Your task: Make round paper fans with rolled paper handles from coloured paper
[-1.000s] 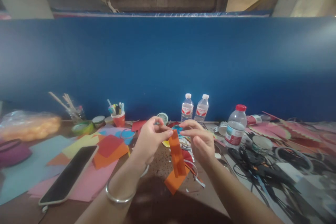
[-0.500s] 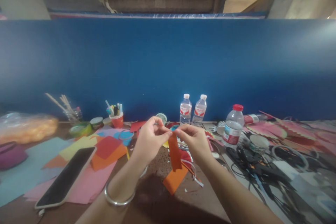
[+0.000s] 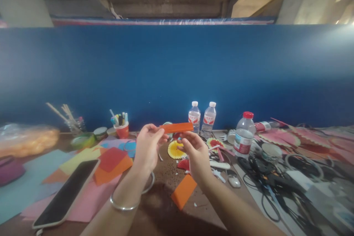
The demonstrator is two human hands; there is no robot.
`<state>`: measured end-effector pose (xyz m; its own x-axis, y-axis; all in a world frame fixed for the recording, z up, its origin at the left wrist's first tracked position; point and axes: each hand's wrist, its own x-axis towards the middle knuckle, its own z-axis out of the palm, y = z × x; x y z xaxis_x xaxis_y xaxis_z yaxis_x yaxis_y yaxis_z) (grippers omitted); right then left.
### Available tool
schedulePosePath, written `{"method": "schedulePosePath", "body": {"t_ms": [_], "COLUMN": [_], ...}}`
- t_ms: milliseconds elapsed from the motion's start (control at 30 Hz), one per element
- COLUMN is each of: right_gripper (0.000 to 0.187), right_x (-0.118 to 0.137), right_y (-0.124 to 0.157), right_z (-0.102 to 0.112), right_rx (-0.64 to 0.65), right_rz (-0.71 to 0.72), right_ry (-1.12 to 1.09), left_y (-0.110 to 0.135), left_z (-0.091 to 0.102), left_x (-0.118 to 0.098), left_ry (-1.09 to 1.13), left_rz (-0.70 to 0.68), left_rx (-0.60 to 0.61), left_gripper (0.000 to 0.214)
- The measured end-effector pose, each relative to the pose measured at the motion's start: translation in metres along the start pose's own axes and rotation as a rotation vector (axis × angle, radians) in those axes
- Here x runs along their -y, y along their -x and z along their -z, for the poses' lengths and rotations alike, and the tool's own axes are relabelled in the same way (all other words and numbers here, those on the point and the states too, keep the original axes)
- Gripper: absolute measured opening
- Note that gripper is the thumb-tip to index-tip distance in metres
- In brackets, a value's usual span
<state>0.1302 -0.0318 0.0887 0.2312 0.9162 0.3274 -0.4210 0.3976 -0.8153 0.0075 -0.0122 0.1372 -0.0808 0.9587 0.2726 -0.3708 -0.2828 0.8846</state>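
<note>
A folded orange paper strip [image 3: 177, 127] is held level above the table, in front of the blue partition. My left hand [image 3: 147, 147] pinches its left end between thumb and fingers; a silver bangle sits on that wrist. My right hand [image 3: 195, 154] is curled just under the strip's right part, fingers touching it. Below the hands an orange paper square [image 3: 183, 191] lies flat on the brown table. Small pleated paper rosettes, yellow [image 3: 174, 149] and red [image 3: 184, 164], lie beyond it.
A phone [image 3: 66, 192] lies face up on pink paper at the left, beside red and orange sheets [image 3: 113, 160]. A cup of pens [image 3: 122, 128], two water bottles [image 3: 201, 117] and a red-capped bottle [image 3: 243, 134] stand along the partition. Black cables [image 3: 271, 180] and pink paper fans crowd the right.
The orange strip hung downward from both hands; now it is turned level and raised. Both hands moved up slightly, and the orange square on the table is uncovered.
</note>
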Motion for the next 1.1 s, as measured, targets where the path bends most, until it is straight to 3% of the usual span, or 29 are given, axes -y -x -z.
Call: {"method": "schedulePosePath", "body": {"t_ms": [233, 333, 467, 667, 967, 1100], "right_gripper": [0.017, 0.016, 0.014, 0.013, 0.018, 0.020], "right_x": [0.014, 0.018, 0.019, 0.015, 0.014, 0.021], "right_y": [-0.010, -0.011, -0.006, 0.003, 0.006, 0.005], "right_z": [0.008, 0.009, 0.007, 0.002, 0.000, 0.001], "right_rx": [-0.138, -0.074, 0.074, 0.104, 0.201, 0.118], "right_rz": [0.049, 0.039, 0.078, 0.165, 0.088, 0.158], "right_ry": [0.022, 0.168, 0.422, 0.618, 0.477, 0.385], "left_y": [0.012, 0.009, 0.004, 0.003, 0.003, 0.005], "left_z": [-0.008, -0.001, 0.005, 0.004, 0.005, 0.005], "left_x": [0.000, -0.007, -0.015, -0.011, -0.008, -0.010], "left_ry": [-0.265, -0.404, -0.383, -0.468, -0.419, -0.462], "left_rz": [0.206, 0.203, 0.059, -0.019, -0.003, 0.003], "left_rx": [0.359, 0.552, 0.442, 0.297, 0.236, 0.299], "left_gripper": [0.023, 0.029, 0.017, 0.018, 0.017, 0.014]}}
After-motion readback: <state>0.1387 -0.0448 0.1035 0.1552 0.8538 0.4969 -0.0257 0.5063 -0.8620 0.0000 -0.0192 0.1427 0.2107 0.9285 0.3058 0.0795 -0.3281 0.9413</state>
